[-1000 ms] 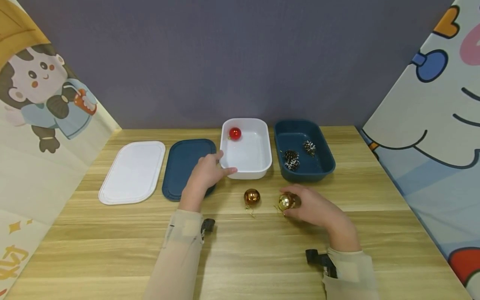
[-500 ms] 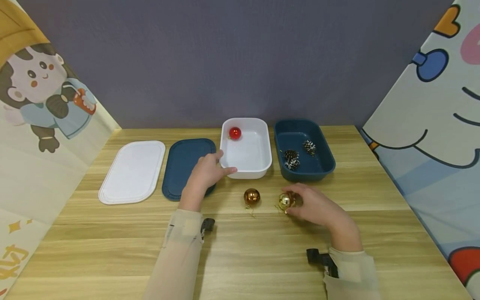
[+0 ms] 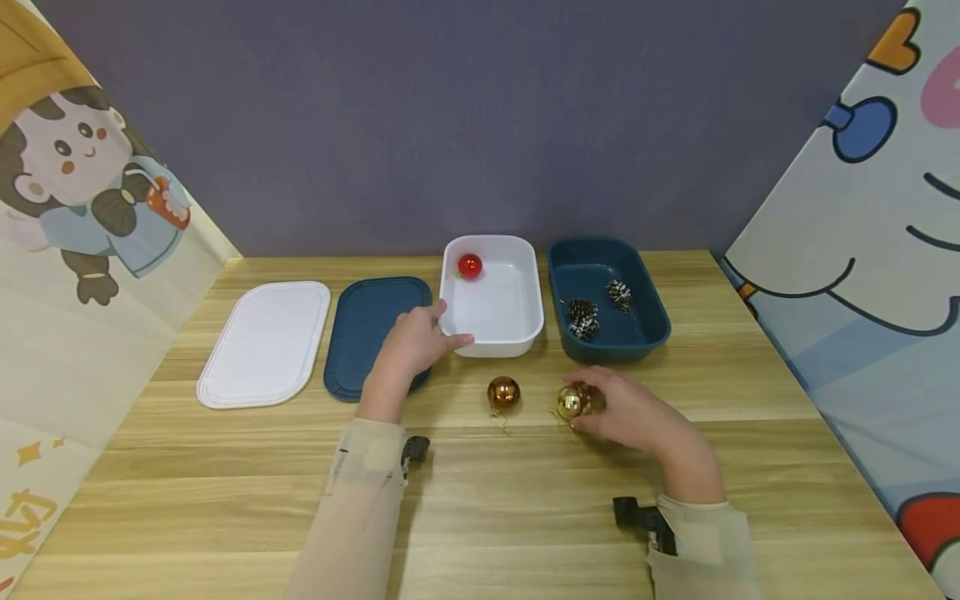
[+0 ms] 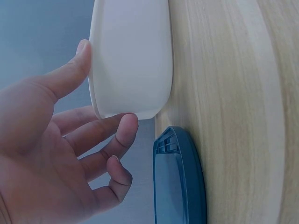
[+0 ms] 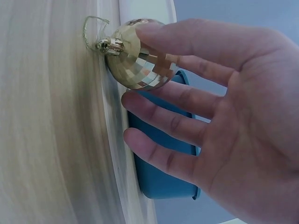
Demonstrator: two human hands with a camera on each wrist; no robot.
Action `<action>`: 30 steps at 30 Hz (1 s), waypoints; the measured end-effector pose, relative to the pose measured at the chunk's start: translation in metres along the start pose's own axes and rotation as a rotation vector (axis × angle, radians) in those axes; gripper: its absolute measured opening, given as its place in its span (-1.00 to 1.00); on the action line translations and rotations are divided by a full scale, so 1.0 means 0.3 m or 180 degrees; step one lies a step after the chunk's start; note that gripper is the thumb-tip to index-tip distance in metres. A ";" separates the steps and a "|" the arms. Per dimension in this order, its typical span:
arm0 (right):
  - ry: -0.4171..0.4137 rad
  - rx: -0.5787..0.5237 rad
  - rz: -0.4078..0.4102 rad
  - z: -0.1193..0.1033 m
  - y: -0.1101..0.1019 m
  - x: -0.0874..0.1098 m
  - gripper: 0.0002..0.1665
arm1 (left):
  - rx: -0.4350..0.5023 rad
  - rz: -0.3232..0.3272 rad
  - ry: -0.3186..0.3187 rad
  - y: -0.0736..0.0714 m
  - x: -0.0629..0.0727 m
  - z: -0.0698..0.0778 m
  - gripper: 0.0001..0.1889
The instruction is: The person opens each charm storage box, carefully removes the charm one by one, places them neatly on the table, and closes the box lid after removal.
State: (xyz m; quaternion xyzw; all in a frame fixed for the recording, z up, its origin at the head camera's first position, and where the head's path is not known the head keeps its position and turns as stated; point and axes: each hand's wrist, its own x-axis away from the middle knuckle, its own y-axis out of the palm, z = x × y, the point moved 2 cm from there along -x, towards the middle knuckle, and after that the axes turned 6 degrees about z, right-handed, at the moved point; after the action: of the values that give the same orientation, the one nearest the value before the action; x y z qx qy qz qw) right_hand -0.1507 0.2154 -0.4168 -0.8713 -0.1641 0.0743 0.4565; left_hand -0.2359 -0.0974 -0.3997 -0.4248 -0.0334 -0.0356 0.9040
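Note:
My left hand (image 3: 414, 340) holds the near left corner of a white plastic box (image 3: 498, 350), thumb on the rim and fingers along the side. In the left wrist view, the thumb and fingers bracket that box corner. A red Christmas ball (image 3: 470, 267) lies inside the box at the far left. With thumb and fingers my right hand (image 3: 637, 412) grips a faceted gold Christmas ball (image 5: 140, 67), its cap and string loop pointing away from the palm. To its left a brown Christmas ball (image 3: 504, 392) lies on the table. Several pine cones (image 3: 583, 320) sit in a dark blue box (image 3: 611, 353).
Two flat lids, one white (image 3: 264, 346) and one dark blue (image 3: 348, 367), lie on the wooden table (image 3: 510, 517) to the left of the boxes. A grey-purple partition (image 3: 480, 125) rises behind the table, and printed panels flank both sides.
My right hand and the gold ball have shifted very slightly to the right since one second ago. My left hand stays at the white box corner.

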 end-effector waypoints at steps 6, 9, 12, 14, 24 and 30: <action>-0.0037 0.0007 0.0006 -0.010 -0.003 -0.004 -0.28 | 0.0000 0.0013 0.0000 -0.006 0.000 -0.002 -0.02; -0.0030 0.0007 0.0006 -0.009 -0.003 -0.006 -0.27 | 0.0001 0.0016 -0.0016 -0.010 0.000 -0.001 -0.02; -0.0038 0.0013 0.0010 -0.009 -0.005 -0.008 -0.28 | 0.0008 0.0015 -0.0028 -0.014 0.002 -0.001 -0.02; -0.0048 0.0020 0.0020 -0.011 -0.007 -0.007 -0.28 | 0.0012 0.0017 -0.0030 -0.017 0.003 0.000 -0.02; -0.0297 0.0141 0.0312 -0.097 -0.121 0.001 -0.27 | 0.0052 0.0006 -0.0042 -0.004 0.002 -0.001 -0.02; -0.0448 0.0637 0.0303 -0.190 -0.280 -0.087 -0.29 | 0.0026 0.0028 -0.0031 0.004 0.003 -0.006 -0.03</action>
State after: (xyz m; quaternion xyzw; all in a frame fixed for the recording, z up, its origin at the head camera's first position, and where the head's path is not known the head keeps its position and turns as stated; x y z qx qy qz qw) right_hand -0.1776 0.2066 -0.3160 -0.8208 -0.1459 0.1729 0.5245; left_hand -0.2348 -0.0980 -0.4017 -0.4215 -0.0361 -0.0294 0.9056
